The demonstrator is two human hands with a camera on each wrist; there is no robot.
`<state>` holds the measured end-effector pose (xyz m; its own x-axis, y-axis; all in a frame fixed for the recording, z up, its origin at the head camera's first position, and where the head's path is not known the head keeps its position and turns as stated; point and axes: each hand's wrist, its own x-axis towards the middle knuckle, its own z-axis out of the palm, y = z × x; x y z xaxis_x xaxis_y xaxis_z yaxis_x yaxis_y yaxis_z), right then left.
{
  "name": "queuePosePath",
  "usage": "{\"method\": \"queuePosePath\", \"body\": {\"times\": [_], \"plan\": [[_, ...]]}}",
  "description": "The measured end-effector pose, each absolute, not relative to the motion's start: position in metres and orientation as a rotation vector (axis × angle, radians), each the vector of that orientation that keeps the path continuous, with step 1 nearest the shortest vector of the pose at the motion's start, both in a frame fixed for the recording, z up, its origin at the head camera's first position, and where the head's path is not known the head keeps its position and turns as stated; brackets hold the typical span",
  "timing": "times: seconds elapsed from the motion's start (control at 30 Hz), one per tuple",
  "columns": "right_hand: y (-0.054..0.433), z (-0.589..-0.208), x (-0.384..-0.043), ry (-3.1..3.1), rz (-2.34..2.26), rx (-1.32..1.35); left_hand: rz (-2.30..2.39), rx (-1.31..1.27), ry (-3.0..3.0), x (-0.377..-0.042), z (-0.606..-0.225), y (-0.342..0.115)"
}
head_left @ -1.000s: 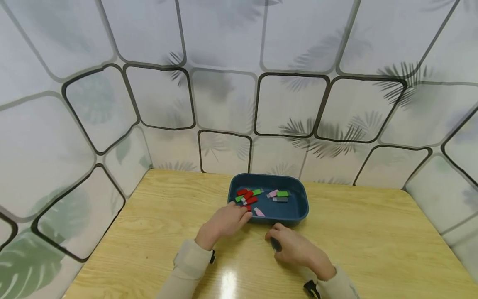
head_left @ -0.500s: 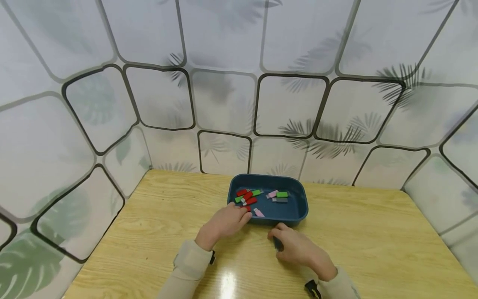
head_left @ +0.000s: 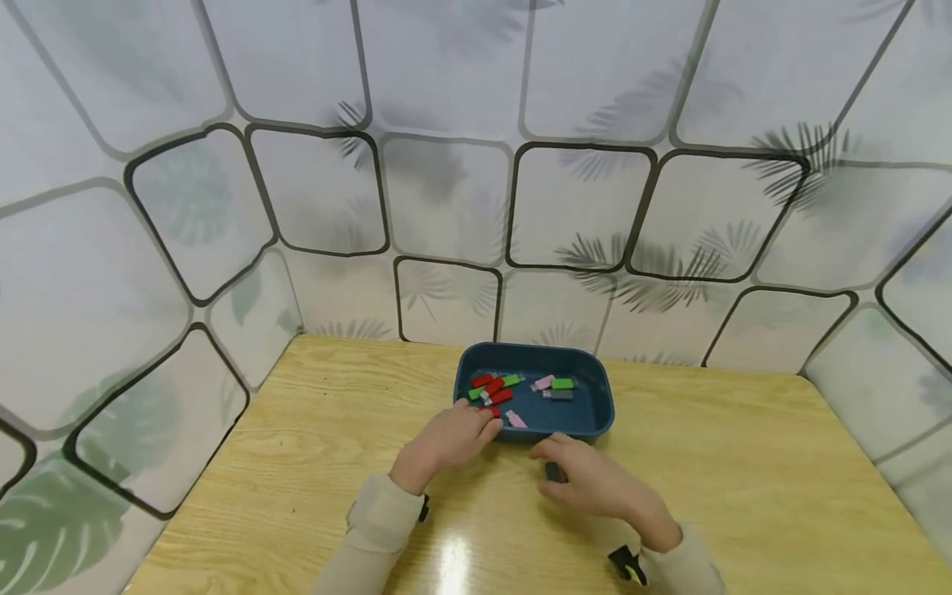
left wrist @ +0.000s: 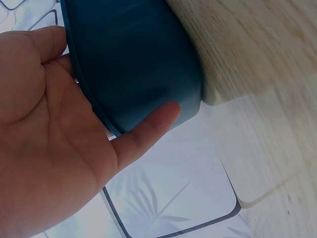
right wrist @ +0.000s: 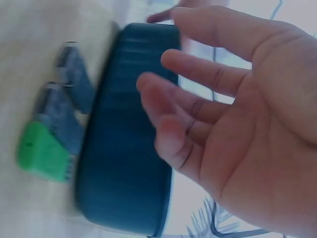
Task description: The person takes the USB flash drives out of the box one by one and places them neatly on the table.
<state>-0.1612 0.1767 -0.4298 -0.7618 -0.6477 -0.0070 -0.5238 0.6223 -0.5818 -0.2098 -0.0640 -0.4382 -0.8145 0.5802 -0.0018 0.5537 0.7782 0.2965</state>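
Observation:
My left hand [head_left: 449, 436] grips the near left rim of a dark blue tray [head_left: 601, 405]. In the left wrist view its thumb lies along the outer wall of the tray [left wrist: 143, 64], while the other fingers go over the rim. My right hand [head_left: 595, 479] hovers by the tray's near side, fingers loosely bent and holding nothing. Below it a dark USB stick [head_left: 554, 473] lies on the table. The right wrist view shows a green USB stick [right wrist: 44, 151] and two grey USB sticks [right wrist: 75, 77] on the table beside the tray's wall.
Inside the tray lie several USB sticks: red [head_left: 500, 397], green [head_left: 563, 383], pink [head_left: 516, 420] and a grey one [head_left: 559, 395]. The wooden table [head_left: 357, 397] ends at a patterned curtain [head_left: 446, 198] behind and on both sides.
My right hand has loosened and lifted off, its thumb and fingers spreading apart above the dark USB stick. The left hand has kept its hold on the tray.

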Motion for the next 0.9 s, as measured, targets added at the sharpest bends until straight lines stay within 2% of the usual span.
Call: {"method": "queuePosePath", "body": {"times": [0.2,0.57,0.9], "plan": [[0.177,-0.418,-0.165,2.637,-0.981,-1.007,0.443,0.908,2.863,-0.209,-0.435,-0.066],[0.169,-0.407,-0.186,2.794,-0.903,-0.869,0.463,0.954,2.825,-0.209,-0.436,-0.063],[0.153,-0.408,-0.222,2.996,-0.607,-0.595,0.449,0.950,2.860,-0.208,-0.435,-0.065]]}}
